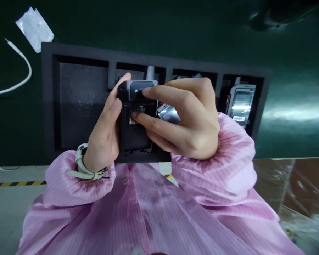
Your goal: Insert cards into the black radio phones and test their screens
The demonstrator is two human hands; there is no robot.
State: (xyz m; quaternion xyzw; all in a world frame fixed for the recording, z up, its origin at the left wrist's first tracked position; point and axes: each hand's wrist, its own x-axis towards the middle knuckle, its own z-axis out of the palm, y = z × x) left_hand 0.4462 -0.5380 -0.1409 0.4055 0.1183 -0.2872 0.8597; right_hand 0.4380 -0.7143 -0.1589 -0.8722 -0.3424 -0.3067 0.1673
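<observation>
A black handheld device (136, 136) with a thick grey antenna stub is upright in front of me, its rear compartment uncovered. My left hand (105, 127) is wrapped round its left edge, thumb and fingertips against the casing. My right hand (186, 117) reaches over from the right. One fingertip presses at a small metallic slot inside the compartment, and another finger touches the upper housing beside the camera area. The right hand's other fingers curl at the device's right edge, partly hidden.
A black foam tray (77, 51) with compartments lies beneath. Another device (243, 102) sits in its right compartment. A shiny-screened device (168, 113) is partly behind my right hand. Plastic bags (35, 30) and a white cable (26, 62) lie at the left.
</observation>
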